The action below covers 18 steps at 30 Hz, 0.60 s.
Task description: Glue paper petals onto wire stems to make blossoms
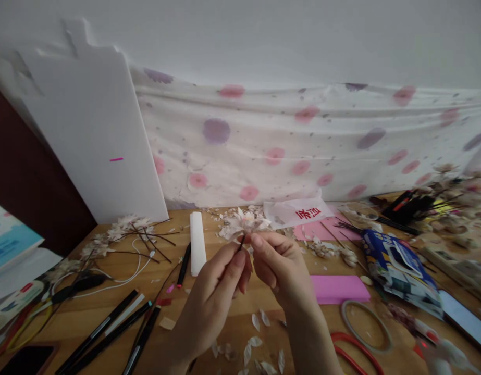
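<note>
A pale paper flower (248, 221) with a thin dark stem (242, 241) is held up above the middle of the table. The fingers of my left hand (214, 294) are closed around the stem below the bloom. My right hand (284, 271) pinches at the base of the flower with thumb and forefinger; its other fingers are curled. The exact spot under the right fingertips is hidden. Behind the bloom lies a heap of pale petals (226, 229), which blends with it. Loose white petals (253, 344) are scattered on the wood below and between my wrists.
To the left are finished flowers (126, 227) on dark stems, a white cable (136, 271), a white paper roll (197, 244) and black pens (103, 323). On the right are pink folded paper (339, 289), a tape roll (385, 333), red-handled scissors (352, 348) and a blue packet (400, 265).
</note>
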Available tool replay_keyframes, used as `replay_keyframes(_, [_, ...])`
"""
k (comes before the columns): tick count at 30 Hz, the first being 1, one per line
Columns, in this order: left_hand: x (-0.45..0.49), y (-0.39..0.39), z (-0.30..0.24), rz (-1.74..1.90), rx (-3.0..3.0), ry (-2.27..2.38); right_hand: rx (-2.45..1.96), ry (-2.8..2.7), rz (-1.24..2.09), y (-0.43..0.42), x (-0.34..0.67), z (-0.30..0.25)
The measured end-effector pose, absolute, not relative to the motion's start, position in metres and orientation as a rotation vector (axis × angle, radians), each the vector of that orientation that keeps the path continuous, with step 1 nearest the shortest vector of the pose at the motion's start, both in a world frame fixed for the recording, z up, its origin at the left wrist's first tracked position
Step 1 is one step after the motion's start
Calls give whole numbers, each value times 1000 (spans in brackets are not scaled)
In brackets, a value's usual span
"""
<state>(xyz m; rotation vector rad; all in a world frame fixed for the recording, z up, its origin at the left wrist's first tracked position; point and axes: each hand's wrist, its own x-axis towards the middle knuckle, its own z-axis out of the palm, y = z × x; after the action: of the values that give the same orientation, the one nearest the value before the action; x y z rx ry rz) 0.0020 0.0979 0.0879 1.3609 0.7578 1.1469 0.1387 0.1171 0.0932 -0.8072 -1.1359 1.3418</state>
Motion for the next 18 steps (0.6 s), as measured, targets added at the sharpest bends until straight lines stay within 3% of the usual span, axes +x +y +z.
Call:
replay_keyframes(8, [0,103,86,1176,1258,764,-830,-1087,1332,112,135,100])
replay_keyframes(18, [-1,105,76,1031,993,299,-835,-1175,1126,119,134,92])
